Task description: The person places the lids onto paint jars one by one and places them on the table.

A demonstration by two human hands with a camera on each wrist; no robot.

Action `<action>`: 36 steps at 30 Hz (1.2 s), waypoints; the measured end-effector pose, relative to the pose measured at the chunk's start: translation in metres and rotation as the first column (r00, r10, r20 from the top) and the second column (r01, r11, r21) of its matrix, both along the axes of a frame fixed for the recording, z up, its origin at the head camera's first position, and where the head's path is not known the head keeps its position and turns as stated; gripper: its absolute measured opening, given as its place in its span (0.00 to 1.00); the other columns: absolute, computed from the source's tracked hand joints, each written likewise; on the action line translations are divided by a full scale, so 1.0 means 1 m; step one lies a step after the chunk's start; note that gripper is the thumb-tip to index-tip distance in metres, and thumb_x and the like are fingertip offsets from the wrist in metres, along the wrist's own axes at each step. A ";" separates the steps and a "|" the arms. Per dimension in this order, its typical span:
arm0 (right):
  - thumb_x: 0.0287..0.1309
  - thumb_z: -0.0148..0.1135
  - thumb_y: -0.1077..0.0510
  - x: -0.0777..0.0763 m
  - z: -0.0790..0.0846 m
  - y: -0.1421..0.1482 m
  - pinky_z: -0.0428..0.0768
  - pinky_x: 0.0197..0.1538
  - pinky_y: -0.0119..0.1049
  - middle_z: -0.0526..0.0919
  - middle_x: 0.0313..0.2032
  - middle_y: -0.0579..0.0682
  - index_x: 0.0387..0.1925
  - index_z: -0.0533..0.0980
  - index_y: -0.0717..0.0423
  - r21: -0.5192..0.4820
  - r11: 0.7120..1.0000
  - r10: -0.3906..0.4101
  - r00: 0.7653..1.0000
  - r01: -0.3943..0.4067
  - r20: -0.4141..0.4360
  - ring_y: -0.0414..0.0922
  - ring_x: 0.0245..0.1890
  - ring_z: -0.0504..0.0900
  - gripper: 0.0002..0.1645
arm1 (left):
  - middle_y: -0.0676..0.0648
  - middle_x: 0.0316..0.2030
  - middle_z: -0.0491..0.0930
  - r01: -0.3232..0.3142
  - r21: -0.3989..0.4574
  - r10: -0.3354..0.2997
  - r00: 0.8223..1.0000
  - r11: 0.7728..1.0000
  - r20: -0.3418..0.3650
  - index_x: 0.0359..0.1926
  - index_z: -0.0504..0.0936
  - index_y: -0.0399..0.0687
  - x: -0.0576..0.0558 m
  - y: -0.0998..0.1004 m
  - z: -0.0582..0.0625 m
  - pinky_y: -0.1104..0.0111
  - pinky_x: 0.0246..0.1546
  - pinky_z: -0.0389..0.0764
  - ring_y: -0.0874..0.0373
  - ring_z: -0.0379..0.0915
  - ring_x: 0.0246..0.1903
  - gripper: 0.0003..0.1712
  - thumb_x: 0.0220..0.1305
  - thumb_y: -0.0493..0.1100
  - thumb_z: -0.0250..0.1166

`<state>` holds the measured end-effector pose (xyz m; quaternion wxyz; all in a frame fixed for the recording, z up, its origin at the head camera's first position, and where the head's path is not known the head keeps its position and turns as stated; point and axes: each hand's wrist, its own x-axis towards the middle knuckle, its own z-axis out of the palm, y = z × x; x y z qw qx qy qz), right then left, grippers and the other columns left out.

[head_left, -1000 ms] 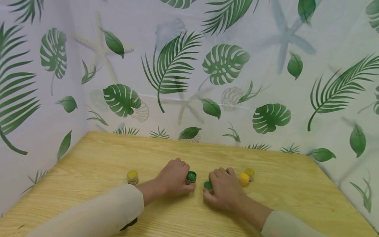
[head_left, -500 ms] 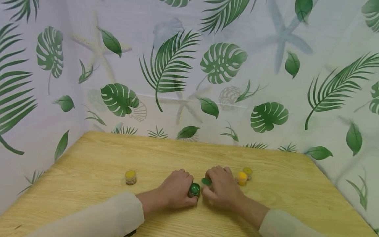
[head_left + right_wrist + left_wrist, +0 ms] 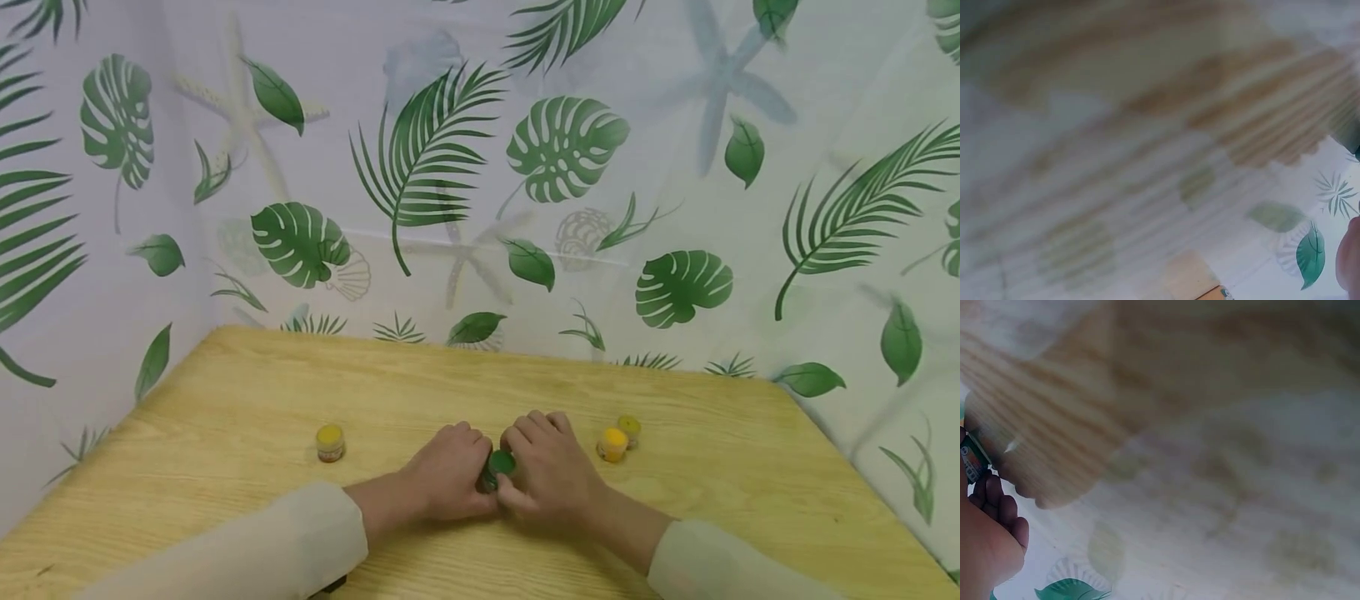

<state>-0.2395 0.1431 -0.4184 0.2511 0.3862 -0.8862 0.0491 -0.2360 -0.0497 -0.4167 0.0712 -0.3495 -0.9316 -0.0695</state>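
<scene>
At the middle of the table, my left hand (image 3: 450, 471) grips a small green paint jar (image 3: 489, 481) by its side. My right hand (image 3: 551, 471) pinches the round green lid (image 3: 502, 462) between thumb and fingers, and the lid lies over the jar's mouth. Whether it is seated cannot be seen. In the left wrist view, the labelled side of the jar (image 3: 972, 457) shows at the left edge beside the curled fingers (image 3: 1004, 509). The right wrist view catches only a bit of my right hand (image 3: 1349, 259) at its edge.
To the left stands a yellow-topped jar (image 3: 330, 442). Right of my hands are an orange-yellow jar (image 3: 612, 444) and, just behind it, an olive-yellow jar (image 3: 630, 429). The wooden table (image 3: 420, 375) meets a leaf-patterned cloth wall (image 3: 450, 275) at the back.
The jar in my left hand came nearer and slightly right. My right hand brought the green lid leftward from beside the jar to over its uncovered mouth.
</scene>
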 end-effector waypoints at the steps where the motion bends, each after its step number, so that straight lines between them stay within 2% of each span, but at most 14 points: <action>1: 0.49 0.56 0.44 0.000 0.000 0.000 0.64 0.45 0.41 0.72 0.31 0.40 0.33 0.74 0.47 0.005 1.000 0.005 1.000 -0.005 -0.008 0.40 0.34 0.68 0.14 | 0.58 0.24 0.68 0.001 -0.001 -0.001 1.000 1.000 0.007 0.30 0.75 0.52 -0.001 0.000 0.001 0.72 0.32 0.64 0.63 0.61 0.28 0.20 0.57 0.62 0.65; 8: 0.49 0.57 0.43 -0.003 0.004 -0.001 0.65 0.45 0.42 0.71 0.30 0.41 0.32 0.73 0.48 0.031 0.999 0.037 0.998 -0.035 -0.043 0.41 0.34 0.68 0.14 | 0.58 0.25 0.70 0.019 0.009 -0.019 1.000 1.000 0.013 0.32 0.76 0.53 -0.005 0.000 0.007 0.72 0.34 0.65 0.64 0.61 0.29 0.19 0.57 0.62 0.66; 13: 0.54 0.58 0.41 -0.004 0.006 0.002 0.65 0.45 0.42 0.72 0.29 0.40 0.28 0.73 0.46 0.027 1.000 0.007 1.000 -0.007 -0.025 0.41 0.33 0.69 0.15 | 0.59 0.24 0.68 0.048 0.015 -0.047 0.998 0.999 -0.044 0.29 0.75 0.54 -0.006 0.001 0.009 0.73 0.32 0.62 0.64 0.59 0.26 0.19 0.58 0.62 0.66; 17: 0.58 0.59 0.35 -0.008 0.007 0.005 0.65 0.44 0.41 0.67 0.24 0.39 0.20 0.67 0.44 0.029 1.000 -0.004 0.998 0.005 -0.060 0.41 0.30 0.67 0.23 | 0.59 0.23 0.66 0.067 0.003 -0.067 0.994 0.998 -0.089 0.27 0.73 0.55 -0.009 0.002 0.011 0.74 0.30 0.59 0.64 0.57 0.25 0.20 0.56 0.62 0.67; 21: 0.60 0.57 0.31 -0.009 0.005 0.008 0.65 0.43 0.41 0.64 0.21 0.40 0.18 0.63 0.44 0.037 0.999 -0.001 0.995 0.004 -0.098 0.42 0.27 0.65 0.29 | 0.58 0.22 0.66 0.067 -0.018 -0.068 0.990 0.998 -0.120 0.26 0.71 0.54 -0.008 0.003 0.011 0.73 0.30 0.60 0.63 0.57 0.25 0.19 0.55 0.61 0.67; 25: 0.60 0.56 0.34 -0.002 -0.001 0.010 0.64 0.42 0.40 0.68 0.24 0.39 0.20 0.67 0.45 0.030 1.000 -0.008 0.997 0.010 -0.075 0.41 0.29 0.67 0.24 | 0.58 0.23 0.67 0.070 -0.046 -0.074 0.992 0.997 -0.104 0.28 0.72 0.53 -0.002 0.005 0.003 0.73 0.29 0.61 0.64 0.58 0.25 0.19 0.58 0.61 0.64; 30: 0.56 0.58 0.41 0.005 -0.004 0.010 0.65 0.44 0.40 0.76 0.31 0.41 0.31 0.76 0.47 0.011 1.000 0.018 0.999 -0.017 -0.046 0.41 0.34 0.70 0.15 | 0.58 0.25 0.68 0.046 -0.025 -0.047 0.997 0.999 -0.053 0.29 0.73 0.54 0.006 0.005 -0.001 0.73 0.31 0.62 0.64 0.59 0.27 0.16 0.59 0.59 0.62; 33: 0.55 0.58 0.43 0.001 -0.001 0.007 0.64 0.45 0.40 0.75 0.32 0.42 0.33 0.77 0.48 0.020 0.998 0.060 0.997 -0.059 -0.048 0.42 0.36 0.70 0.14 | 0.58 0.25 0.69 0.017 -0.014 -0.018 0.998 1.000 -0.060 0.30 0.74 0.53 0.004 0.002 0.001 0.72 0.32 0.63 0.63 0.60 0.27 0.16 0.58 0.59 0.63; 36: 0.54 0.57 0.44 -0.004 0.002 0.006 0.63 0.44 0.40 0.73 0.31 0.42 0.32 0.76 0.48 0.032 0.995 0.096 0.993 -0.094 -0.065 0.42 0.34 0.69 0.13 | 0.57 0.25 0.70 0.022 -0.014 -0.023 0.997 1.000 -0.076 0.31 0.75 0.52 -0.001 0.001 0.003 0.72 0.32 0.64 0.63 0.60 0.28 0.17 0.59 0.59 0.63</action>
